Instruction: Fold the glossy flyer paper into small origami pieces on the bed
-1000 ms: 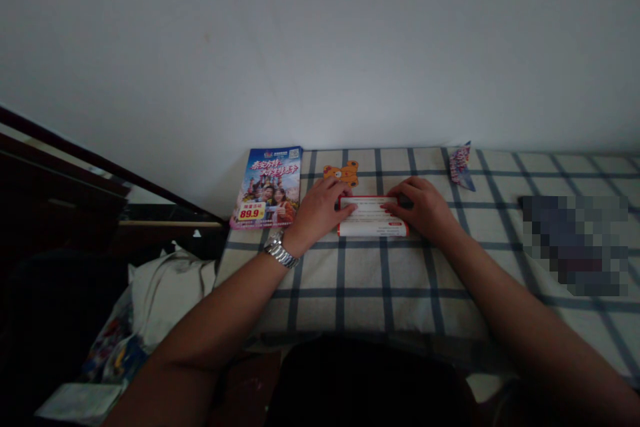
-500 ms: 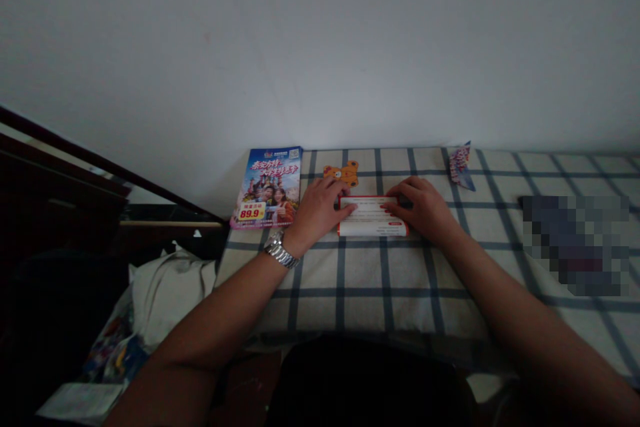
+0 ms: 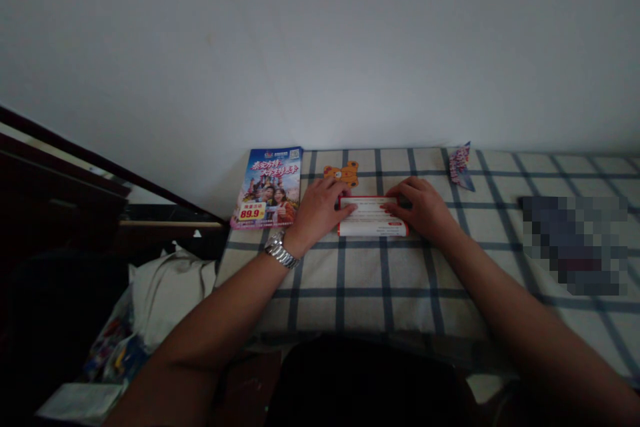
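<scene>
The left hand (image 3: pixel 319 212) and right hand (image 3: pixel 425 211) pinch opposite ends of a folded paper (image 3: pixel 371 220) lying on checked cloth (image 3: pixel 363 273); behind rises a pale wall (image 3: pixel 320 47), with a whitish bag (image 3: pixel 167 290) low on the left.

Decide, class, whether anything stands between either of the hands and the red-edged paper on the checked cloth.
Nothing visible does: the left hand and right hand both touch the red-edged paper, at opposite ends. The orange bear lies beyond it near the left fingers, not between.
</scene>
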`<state>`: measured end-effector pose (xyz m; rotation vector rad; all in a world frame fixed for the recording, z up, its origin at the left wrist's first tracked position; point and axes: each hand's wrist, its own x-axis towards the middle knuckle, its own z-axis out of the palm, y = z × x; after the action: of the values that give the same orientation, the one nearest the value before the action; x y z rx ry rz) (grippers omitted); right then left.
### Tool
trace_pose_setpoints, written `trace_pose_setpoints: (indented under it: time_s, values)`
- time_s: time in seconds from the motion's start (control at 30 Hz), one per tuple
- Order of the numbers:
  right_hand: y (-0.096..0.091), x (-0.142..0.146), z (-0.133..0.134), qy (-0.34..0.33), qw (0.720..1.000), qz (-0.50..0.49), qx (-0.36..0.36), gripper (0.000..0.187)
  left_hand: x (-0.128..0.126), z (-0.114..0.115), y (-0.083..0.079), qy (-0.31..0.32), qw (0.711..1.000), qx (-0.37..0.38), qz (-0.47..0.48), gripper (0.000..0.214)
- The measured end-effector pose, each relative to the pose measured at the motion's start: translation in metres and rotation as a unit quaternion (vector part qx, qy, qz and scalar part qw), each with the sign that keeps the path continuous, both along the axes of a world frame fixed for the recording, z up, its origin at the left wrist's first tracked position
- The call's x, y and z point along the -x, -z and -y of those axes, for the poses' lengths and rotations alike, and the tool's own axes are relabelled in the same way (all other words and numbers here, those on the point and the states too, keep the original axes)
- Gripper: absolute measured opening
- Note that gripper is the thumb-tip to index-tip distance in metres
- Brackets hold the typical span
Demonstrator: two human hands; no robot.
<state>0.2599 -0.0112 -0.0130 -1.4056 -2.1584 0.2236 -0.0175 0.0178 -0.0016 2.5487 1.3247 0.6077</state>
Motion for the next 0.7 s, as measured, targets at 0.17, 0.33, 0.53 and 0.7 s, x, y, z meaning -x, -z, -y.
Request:
trace_pose_setpoints:
  time_s: [0.17,0.33,0.53,0.7]
  values:
    - [0.001,0.0,-0.001,-0.001,1.0,0.003,0.002,0.014,-0.002,-0.001,0.002,0.032,0.999,-0.01,0.02,0.017]
    - [0.003,-0.001,-0.003,-0.009,1.0,0.003,-0.003,0.01,-0.002,-0.006,0.003,0.064,0.997,-0.009,0.034,0.007]
    - [0.003,-0.001,-0.002,-0.012,1.0,0.003,-0.013,0.009,0.003,-0.013,0.002,0.116,0.993,-0.008,0.025,0.007]
    - [0.002,-0.001,-0.003,-0.015,1.0,-0.002,0.002,0.009,0.005,-0.013,-0.005,0.147,0.989,-0.02,-0.009,0.023]
